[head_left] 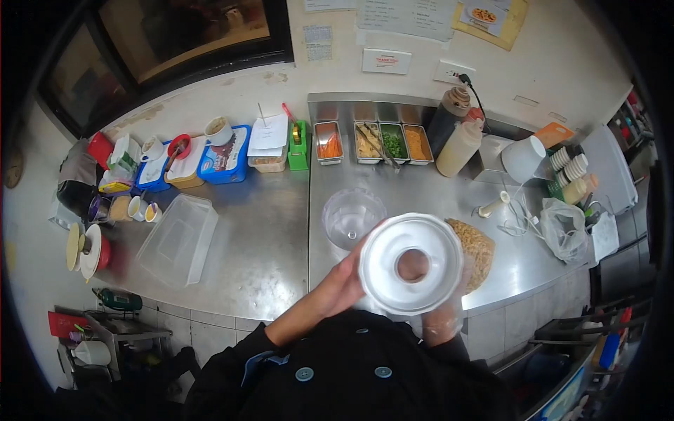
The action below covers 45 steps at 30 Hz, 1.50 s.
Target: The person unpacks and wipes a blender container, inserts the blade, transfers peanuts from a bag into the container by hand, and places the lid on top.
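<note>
A shiny, pale ring mould with a round hole in its middle is held up in front of my chest, above the counter's front edge. My left hand is closed on its left edge, the fingertips hidden behind it. Under its lower right side is my right hand, which seems to be in a clear plastic glove; its fingers are mostly hidden. Through the hole part of a hand shows. Just beyond the mould stands a clear round bowl. To the right lies a clear bag of small brown pieces.
Metal food pans of orange shreds, green bits and other fillings line the back, with tongs across them. Squeeze bottles stand beside them. A clear plastic bin lies left. A corded white appliance and plastic bag are right.
</note>
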### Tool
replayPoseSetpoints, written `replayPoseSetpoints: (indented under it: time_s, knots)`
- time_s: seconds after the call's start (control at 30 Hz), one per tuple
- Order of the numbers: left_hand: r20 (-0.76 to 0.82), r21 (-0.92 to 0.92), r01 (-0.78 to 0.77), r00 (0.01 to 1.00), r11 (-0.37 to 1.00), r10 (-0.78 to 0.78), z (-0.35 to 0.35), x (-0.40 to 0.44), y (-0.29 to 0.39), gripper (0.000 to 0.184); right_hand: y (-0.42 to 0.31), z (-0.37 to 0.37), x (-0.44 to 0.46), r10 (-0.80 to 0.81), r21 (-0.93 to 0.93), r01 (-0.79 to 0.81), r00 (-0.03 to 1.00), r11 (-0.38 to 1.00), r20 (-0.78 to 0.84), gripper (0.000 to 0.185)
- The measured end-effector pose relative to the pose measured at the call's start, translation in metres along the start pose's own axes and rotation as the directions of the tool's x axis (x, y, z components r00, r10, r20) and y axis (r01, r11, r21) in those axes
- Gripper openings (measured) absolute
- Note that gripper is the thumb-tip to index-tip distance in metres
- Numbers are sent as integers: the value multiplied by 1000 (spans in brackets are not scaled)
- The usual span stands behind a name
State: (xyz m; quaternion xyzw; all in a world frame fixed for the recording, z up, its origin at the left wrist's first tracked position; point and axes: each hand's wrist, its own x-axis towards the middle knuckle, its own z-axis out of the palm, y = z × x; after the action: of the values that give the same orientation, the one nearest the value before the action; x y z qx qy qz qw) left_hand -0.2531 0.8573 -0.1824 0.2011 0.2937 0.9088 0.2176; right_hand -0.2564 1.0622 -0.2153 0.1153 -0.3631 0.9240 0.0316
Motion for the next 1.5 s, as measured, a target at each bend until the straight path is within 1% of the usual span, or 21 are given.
replayPoseSetpoints:
  time_s: [0.03, 0.1, 0.13, 0.2, 0.3, 0.4, 0.47, 0.6, 0.67, 0.7, 0.8, 0.9, 1.07, 1.1, 1.13, 1.17, 1.2, 1.23, 1.27, 1.3, 1.5]
  knots:
    - [-76, -96, 33, 996, 995, -41, -1, -4, 2, 73, 10, -8, -4, 184, 280, -191, 982, 941, 52, 53]
    - [-159, -185, 42, 985, 982, -72, 2, -9, 13, 67, -16, 51, 2, 294, 81, -291, 956, 953, -21, 52]
    - [-231, -160, 54, 969, 986, -91, 11, -7, 23, 69, -27, 65, 9, 209, -334, -245, 968, 910, -140, 53]
    - [-310, -136, 69, 944, 988, -109, 16, -10, 30, 71, -30, 63, 18, 86, -689, -209, 974, 694, -209, 54]
    - [-362, -166, 10, 930, 986, -70, 18, -13, 30, 66, -34, 54, 31, -6, -345, 2, 1000, 939, -11, 45]
    - [-396, -38, -43, 918, 998, 25, 19, -15, 33, 64, -42, 90, 37, -281, -731, 259, 955, 631, 96, 31]
    - [-365, -85, -94, 929, 992, 57, 19, -17, 37, 57, -44, 106, 39, -335, -924, 377, 881, 71, 334, 22]
    - [-386, -20, -129, 916, 991, 111, 28, -18, 37, 53, -34, 116, 29, -195, -924, 378, 912, 63, 360, 26]
    - [-385, 497, -94, 867, 863, 316, 33, -18, 31, 53, -22, 125, 38, 25, -615, 758, 634, -215, 773, 32]
    - [-395, 610, -50, 846, 791, 358, 30, -19, 30, 52, -21, 131, 43, 24, -616, 757, 635, -215, 772, 32]
    - [-381, 677, -106, 796, 728, 470, 34, -25, 41, 45, -25, 142, 53, 151, -627, 772, 636, -108, 757, 34]
    - [-363, 730, -194, 702, 655, 613, 33, -24, 50, 50, -29, 133, 53, 239, -521, 773, 618, -362, 749, 33]
    - [-467, 622, -207, 677, 755, 570, 22, -29, 37, 44, -22, 135, 26, 478, -454, 750, 659, -481, 581, 23]
    - [-463, 645, -207, 660, 735, 592, 19, -29, 37, 44, -13, 129, 10, 486, -171, 673, 664, -720, 568, 24]
    - [-458, 668, -206, 644, 715, 613, 17, -29, 36, 44, -17, 122, 9, 633, 251, 616, 541, -746, 553, 24]
    - [-460, 668, -203, 643, 715, 612, 17, -28, 37, 44, -23, 122, 10, 757, 624, 430, 398, -653, 518, 24]
    - [-453, 661, -218, 647, 718, 613, 18, -27, 38, 43, -19, 121, 11, 757, 623, 431, 398, -653, 519, 24]
    - [-448, 651, -234, 649, 722, 615, 19, -26, 38, 43, -15, 119, 11, 683, 125, 774, 456, -621, 571, 24]
    - [-454, 650, -230, 646, 724, 613, 20, -26, 37, 43, -10, 118, 10, 601, -395, 860, 508, -323, 616, 24]
    - [-452, 637, -215, 674, 740, 585, 22, -26, 37, 44, -11, 119, 9, 528, -566, 815, 537, -124, 658, 24]
    - [-387, 667, -210, 722, 715, 574, 29, -26, 41, 48, 9, 157, 15, 116, -629, 772, 635, -85, 764, 22]
